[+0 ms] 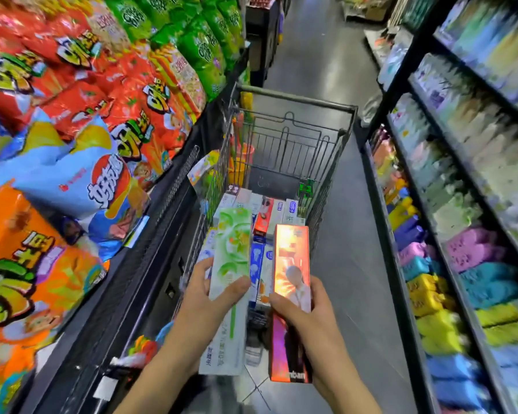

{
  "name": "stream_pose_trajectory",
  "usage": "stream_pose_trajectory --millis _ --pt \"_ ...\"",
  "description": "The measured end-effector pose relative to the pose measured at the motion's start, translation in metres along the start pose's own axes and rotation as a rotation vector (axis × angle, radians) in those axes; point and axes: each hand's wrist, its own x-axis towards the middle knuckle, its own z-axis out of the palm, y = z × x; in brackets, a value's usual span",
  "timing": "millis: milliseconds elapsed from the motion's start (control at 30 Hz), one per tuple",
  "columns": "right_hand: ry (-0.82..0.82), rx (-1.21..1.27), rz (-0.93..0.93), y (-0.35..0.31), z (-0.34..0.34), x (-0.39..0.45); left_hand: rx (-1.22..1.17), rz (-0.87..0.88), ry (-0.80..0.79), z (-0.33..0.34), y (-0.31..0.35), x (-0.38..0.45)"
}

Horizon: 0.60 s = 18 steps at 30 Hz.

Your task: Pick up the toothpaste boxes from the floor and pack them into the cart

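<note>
My left hand (205, 297) grips a long green-and-white toothpaste box (232, 258) around its middle. My right hand (304, 312) grips a shiny orange-red toothpaste box (290, 258) the same way. Both boxes point away from me and hover over the near end of the wire shopping cart (326, 107). Inside the cart lie several toothpaste boxes (263, 216) side by side, white, blue and red ones. The cart's near rim is hidden behind the held boxes and my hands.
A snack display (81, 130) of red, green, blue and orange bags crowds the left. Black shelving (461, 204) with colourful packets lines the right. The grey aisle floor (320, 52) runs on beyond the cart. A yellow-white box (202, 168) sits against the cart's left side.
</note>
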Motion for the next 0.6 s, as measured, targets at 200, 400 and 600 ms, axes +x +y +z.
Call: stream_pose_trajectory --millis 200,400,600 --pt "0.096 -0.126 0.013 -0.012 0.035 0.111 0.13 -0.08 -0.014 -0.016 0.009 0.126" --pt "0.136 -0.223 0.007 0.001 0.051 0.222 0.371 -0.033 0.123 -0.012 -0.005 0.246" --pt "0.188 -0.212 0.06 0.049 0.044 0.33 0.644 0.081 0.174 0.0 -0.05 0.368"
